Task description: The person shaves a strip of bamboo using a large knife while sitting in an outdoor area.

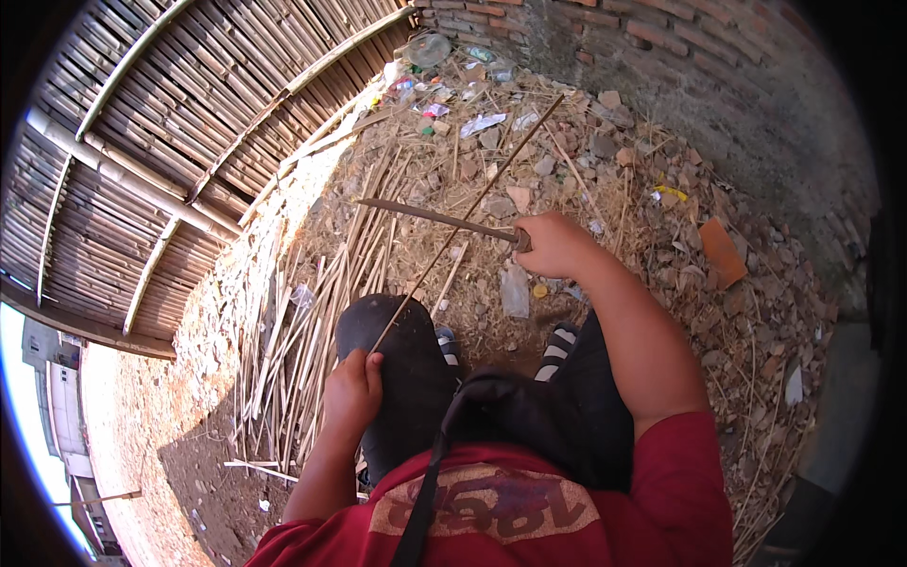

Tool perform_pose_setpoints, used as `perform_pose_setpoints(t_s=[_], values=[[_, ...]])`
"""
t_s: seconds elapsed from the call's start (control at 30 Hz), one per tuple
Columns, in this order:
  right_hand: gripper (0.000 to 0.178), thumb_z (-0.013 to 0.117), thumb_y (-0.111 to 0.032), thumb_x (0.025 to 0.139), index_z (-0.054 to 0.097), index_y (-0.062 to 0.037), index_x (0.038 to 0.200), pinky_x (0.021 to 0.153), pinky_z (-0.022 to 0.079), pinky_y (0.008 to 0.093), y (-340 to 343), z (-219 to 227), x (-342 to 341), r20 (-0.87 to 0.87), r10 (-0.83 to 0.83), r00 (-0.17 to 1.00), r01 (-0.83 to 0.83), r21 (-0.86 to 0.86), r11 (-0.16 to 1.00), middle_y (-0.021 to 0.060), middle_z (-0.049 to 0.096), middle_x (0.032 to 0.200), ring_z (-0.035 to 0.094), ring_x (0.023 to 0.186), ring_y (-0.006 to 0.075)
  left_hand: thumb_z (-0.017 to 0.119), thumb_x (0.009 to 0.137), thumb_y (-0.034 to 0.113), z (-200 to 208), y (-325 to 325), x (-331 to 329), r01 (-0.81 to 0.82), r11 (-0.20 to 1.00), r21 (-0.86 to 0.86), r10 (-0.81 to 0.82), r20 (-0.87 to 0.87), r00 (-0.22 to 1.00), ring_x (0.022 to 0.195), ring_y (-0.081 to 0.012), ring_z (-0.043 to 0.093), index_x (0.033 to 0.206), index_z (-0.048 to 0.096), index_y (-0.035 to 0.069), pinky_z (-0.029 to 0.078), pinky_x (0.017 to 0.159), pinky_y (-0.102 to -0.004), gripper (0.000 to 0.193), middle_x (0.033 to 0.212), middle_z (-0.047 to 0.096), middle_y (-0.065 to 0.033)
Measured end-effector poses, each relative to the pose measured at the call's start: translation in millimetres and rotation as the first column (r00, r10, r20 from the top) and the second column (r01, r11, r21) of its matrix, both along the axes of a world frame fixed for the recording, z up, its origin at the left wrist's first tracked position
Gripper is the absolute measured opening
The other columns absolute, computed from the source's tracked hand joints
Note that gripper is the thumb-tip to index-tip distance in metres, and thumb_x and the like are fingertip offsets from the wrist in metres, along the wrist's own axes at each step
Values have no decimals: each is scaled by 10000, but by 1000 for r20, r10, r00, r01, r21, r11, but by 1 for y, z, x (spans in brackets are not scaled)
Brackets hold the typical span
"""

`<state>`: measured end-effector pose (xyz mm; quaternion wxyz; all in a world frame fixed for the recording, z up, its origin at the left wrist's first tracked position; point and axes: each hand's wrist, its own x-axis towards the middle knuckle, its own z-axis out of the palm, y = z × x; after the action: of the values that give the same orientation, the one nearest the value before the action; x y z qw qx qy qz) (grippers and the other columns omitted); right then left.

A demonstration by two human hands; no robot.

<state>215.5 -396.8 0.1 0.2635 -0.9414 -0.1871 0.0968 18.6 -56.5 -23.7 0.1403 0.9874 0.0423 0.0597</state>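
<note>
My left hand is closed round the near end of a long thin bamboo strip, above my left knee. The strip slants up and away to the right, over the littered ground. In my right hand is the handle of a long knife, its narrow dark blade pointing left. The blade crosses the strip near its middle; whether the two touch, I cannot tell. Beside my left leg lies a loose pile of split bamboo strips.
A bamboo slat wall leans along the left. A brick wall closes off the far right. Rubble, straw and plastic scraps cover the ground, with an orange tile piece at the right. My sandals stand between my bent knees.
</note>
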Motion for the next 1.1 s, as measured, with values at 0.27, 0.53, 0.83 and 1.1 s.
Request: perform_pose_setpoints(t_s=[0.27,0.53,0.83,1.1], values=[[235,730,-232,759,700,-71,927,766,543,492,-19,-17,13,-32,-22,999,23,23,999,182,698,871,691,859,383,587,1025,296,0,-2,1,40,999,5,-40,31,999,673,-482,621,857,554,51,454,599,-586,299,733,643,-241],[283,711,-241,741,694,-37,936,772,552,474,-11,-21,11,-59,95,994,-92,46,995,184,709,890,694,881,375,582,1027,308,-1,1,-4,25,999,25,-26,15,1000,672,-478,624,852,554,53,455,595,-583,311,728,642,-239],[302,702,-225,754,720,-51,1000,768,552,456,4,2,-4,-67,145,987,-152,-118,981,193,719,903,702,873,360,577,1029,303,0,5,1,64,998,-14,-64,20,998,665,-477,618,844,549,54,452,588,-582,312,721,635,-236],[303,712,-244,759,720,-51,993,782,549,464,-28,-25,25,-136,-104,985,122,132,984,188,720,919,698,873,356,569,1032,293,1,2,4,58,998,-5,-57,17,998,692,-482,612,846,546,48,444,610,-591,308,732,630,-246]])
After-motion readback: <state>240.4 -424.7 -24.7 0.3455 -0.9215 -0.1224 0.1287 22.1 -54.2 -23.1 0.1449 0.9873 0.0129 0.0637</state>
